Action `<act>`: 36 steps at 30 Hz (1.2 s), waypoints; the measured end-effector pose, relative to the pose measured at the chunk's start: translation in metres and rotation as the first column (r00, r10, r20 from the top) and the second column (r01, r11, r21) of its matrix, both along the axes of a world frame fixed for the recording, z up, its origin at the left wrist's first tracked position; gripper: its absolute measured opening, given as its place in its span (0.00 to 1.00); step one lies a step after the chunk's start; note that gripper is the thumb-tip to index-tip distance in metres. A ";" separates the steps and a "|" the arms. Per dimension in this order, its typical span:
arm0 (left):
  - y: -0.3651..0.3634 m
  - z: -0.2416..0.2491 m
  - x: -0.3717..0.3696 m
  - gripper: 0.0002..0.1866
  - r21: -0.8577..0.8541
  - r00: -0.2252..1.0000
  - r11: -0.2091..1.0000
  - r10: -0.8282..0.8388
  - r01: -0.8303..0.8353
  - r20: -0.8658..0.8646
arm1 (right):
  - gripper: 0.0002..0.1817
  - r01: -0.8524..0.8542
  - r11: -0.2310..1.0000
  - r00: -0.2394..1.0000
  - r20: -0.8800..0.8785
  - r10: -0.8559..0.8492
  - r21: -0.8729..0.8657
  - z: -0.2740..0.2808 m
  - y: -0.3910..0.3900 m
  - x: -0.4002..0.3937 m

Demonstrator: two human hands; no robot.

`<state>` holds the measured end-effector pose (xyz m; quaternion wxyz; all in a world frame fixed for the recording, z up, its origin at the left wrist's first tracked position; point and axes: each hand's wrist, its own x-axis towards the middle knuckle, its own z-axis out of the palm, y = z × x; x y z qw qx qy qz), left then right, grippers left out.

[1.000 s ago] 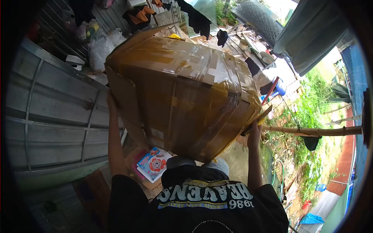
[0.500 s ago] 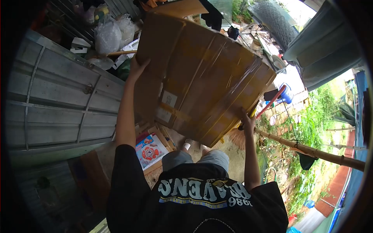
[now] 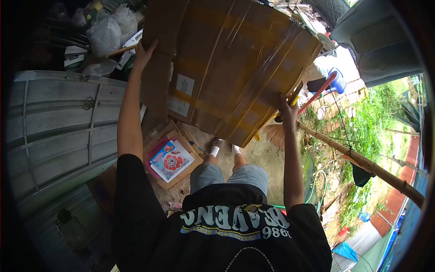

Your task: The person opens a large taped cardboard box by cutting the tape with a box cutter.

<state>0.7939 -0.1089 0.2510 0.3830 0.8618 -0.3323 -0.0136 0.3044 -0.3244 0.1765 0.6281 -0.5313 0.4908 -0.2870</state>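
A large brown cardboard box (image 3: pixel 226 68), banded with shiny tape and carrying white labels (image 3: pixel 185 85), is held up tilted in front of me. My left hand (image 3: pixel 144 55) is closed on its left edge, with the fingers partly hidden behind the cardboard. At the lower right edge my right hand (image 3: pixel 288 111) grips the box. Something yellow and black (image 3: pixel 293 100) shows beside that hand's fingers; I cannot make out what it is.
Flattened cardboard with a colourful picture sheet (image 3: pixel 172 161) lies on the floor by my feet. A grey metal panel (image 3: pixel 59 122) stands left, below plastic bags (image 3: pixel 104 34). To the right are a broom head (image 3: pixel 275 136), a bamboo pole (image 3: pixel 362 163) and a blue container (image 3: pixel 336 81).
The box has shifted up and left in the view, with both hands still on it. My view has tilted, and more floor and picture sheet show.
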 end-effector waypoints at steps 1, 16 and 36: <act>0.004 0.002 -0.007 0.42 0.090 0.996 0.993 0.067 -0.072 0.059 | 0.12 0.005 1.000 1.000 0.030 -0.004 -0.028 0.002 0.001 0.003; -0.126 -0.008 -0.313 0.15 0.670 0.032 0.337 -0.905 0.661 0.424 | 0.15 0.245 0.969 0.965 0.111 -0.239 -0.044 -0.019 0.079 -0.092; -0.173 -0.023 -0.276 0.15 0.943 -0.320 0.131 -0.919 0.307 0.232 | 0.16 0.038 0.977 0.981 0.192 0.003 -0.212 0.037 0.044 0.011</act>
